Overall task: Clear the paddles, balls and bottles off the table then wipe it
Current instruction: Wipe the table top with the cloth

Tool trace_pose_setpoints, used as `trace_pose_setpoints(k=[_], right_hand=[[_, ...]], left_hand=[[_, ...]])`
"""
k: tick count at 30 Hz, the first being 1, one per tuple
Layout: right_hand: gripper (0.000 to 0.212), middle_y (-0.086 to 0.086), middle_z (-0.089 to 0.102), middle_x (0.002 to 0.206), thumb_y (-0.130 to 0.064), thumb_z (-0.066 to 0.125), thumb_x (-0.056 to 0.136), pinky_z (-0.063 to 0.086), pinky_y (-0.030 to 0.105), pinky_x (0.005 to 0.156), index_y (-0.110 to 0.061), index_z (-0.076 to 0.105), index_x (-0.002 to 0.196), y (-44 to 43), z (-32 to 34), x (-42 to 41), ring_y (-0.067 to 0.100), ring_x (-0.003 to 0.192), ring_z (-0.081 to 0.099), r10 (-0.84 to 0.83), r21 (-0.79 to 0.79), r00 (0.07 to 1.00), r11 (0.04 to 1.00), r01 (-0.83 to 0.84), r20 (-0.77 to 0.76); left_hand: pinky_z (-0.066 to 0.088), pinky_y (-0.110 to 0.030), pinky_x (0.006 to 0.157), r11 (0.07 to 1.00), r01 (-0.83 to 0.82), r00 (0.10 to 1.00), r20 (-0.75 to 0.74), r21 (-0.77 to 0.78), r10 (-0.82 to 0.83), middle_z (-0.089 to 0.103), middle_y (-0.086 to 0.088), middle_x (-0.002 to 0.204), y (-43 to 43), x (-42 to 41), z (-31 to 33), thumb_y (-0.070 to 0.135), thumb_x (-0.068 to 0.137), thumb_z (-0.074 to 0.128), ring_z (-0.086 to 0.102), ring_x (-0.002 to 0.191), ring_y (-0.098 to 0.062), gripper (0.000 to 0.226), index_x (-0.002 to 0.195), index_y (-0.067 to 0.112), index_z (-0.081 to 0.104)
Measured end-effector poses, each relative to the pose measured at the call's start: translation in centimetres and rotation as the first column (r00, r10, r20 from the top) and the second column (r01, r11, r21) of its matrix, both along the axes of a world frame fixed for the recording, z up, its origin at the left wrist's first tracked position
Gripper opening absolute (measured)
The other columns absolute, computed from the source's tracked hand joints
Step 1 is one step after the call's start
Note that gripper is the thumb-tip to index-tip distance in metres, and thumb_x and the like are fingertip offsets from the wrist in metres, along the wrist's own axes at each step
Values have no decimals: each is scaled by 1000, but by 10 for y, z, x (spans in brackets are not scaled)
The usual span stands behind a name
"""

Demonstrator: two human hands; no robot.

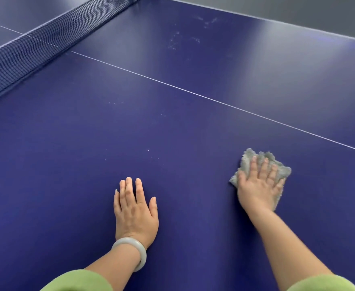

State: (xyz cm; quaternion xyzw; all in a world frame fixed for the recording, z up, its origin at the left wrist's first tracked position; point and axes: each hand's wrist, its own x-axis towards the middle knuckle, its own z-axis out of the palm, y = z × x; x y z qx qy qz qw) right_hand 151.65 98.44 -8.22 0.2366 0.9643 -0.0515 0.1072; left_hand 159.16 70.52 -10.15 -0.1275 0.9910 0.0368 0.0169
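Wiping: the right hand (260, 185) presses a grey cloth (277, 162) flat on the blue table (193, 133), near the person and right of the middle.
Right fingers (264, 165): straight and spread on top of the cloth. Fluffy cloth shows past the fingertips and at both sides of the hand.
Left hand (133, 211): flat on bare table, well apart from the cloth. The fingers are straight and close together, with the thumb out to the side. A pale bangle (130, 250) sits on the wrist.
Far edge: runs across the top right, with grey floor beyond it.
Net (25, 51): upper left, well apart from both hands.
Line (193, 93): thin and white, slanting from the net down to the right, beyond the cloth.
Room: broad blue surface lies between the cloth and the net, and between the cloth and the far edge.
Cloth shape: crumpled, roughly square, no clear long axis. The hand on it points away from the person, toward the line.
Smudges (178, 38): pale, beyond the line.
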Motion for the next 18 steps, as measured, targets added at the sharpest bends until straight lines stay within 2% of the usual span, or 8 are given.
trace_pose_setpoints(k=[2, 5, 7, 8, 10, 13, 15, 18], right_hand=[[63, 0, -14, 163, -52, 14, 100, -10, 53, 118, -30, -8, 154, -50, -4, 12, 27, 149, -15, 183, -15, 982, 983, -184, -56], [64, -1, 1, 163, -55, 17, 98, -4, 51, 118, -30, 9, 156, -114, -14, 35, 23, 151, -7, 535, 14, 832, 842, -539, -146], [62, -4, 8, 163, -56, 18, 98, 2, 48, 118, -31, 15, 155, -116, -17, 44, 19, 151, -3, 589, 40, 794, 806, -590, -150], [62, -5, 6, 163, -56, 16, 99, 0, 47, 118, -32, 12, 156, -105, -20, 52, 17, 150, -6, 556, 48, 820, 830, -556, -136], [62, -6, 0, 163, -55, 9, 97, -3, 47, 120, -33, 5, 155, -79, -24, 78, 17, 150, -8, 346, 59, 930, 938, -341, -124], [63, 1, 10, 163, -50, 12, 97, 7, 52, 120, -25, 16, 155, -85, -24, 125, 24, 150, 11, 8, 97, 989, 995, 7, -151], [63, 4, 19, 161, -49, 15, 98, 9, 53, 120, -20, 26, 153, -120, -25, 146, 29, 147, 21, -48, 57, 984, 997, 58, -169], [63, 6, 23, 160, -48, 11, 99, 7, 52, 120, -19, 30, 152, -158, -24, 153, 30, 146, 24, -101, 3, 977, 995, 104, -188]], left_hand=[[23, -50, 116, 1000, 8, 1000, 0, 15, -8, 37, -21, 151, 0, -1, 1, 46, 94, 21, 30, 143, -35, 70, 145, 3, 40], [23, -51, 116, 999, 21, 999, 25, 49, -23, 36, -22, 151, -1, -1, 2, 45, 94, 22, 29, 144, -36, 69, 146, 2, 38], [22, -52, 116, 997, 29, 999, 34, 71, -32, 35, -22, 152, -2, -1, 3, 44, 94, 22, 28, 144, -36, 69, 146, 2, 38], [22, -52, 116, 996, 32, 999, 38, 86, -35, 35, -23, 151, -3, -1, 3, 44, 94, 22, 28, 144, -37, 69, 146, 1, 37], [20, -53, 117, 993, 44, 998, 48, 106, -50, 34, -24, 151, -4, -1, 4, 43, 94, 22, 27, 144, -38, 69, 146, 0, 36], [18, -53, 119, 991, 41, 994, 94, 124, -53, 32, -24, 153, -5, 0, 8, 44, 95, 18, 23, 146, -38, 70, 149, 1, 33], [15, -52, 120, 988, 46, 993, 97, 147, -60, 30, -23, 155, -6, 1, 11, 44, 95, 18, 20, 147, -37, 71, 150, 2, 31], [13, -51, 120, 973, 68, 993, 76, 221, -86, 28, -22, 156, -9, 2, 11, 42, 96, 32, 19, 148, -36, 67, 150, 3, 31]])
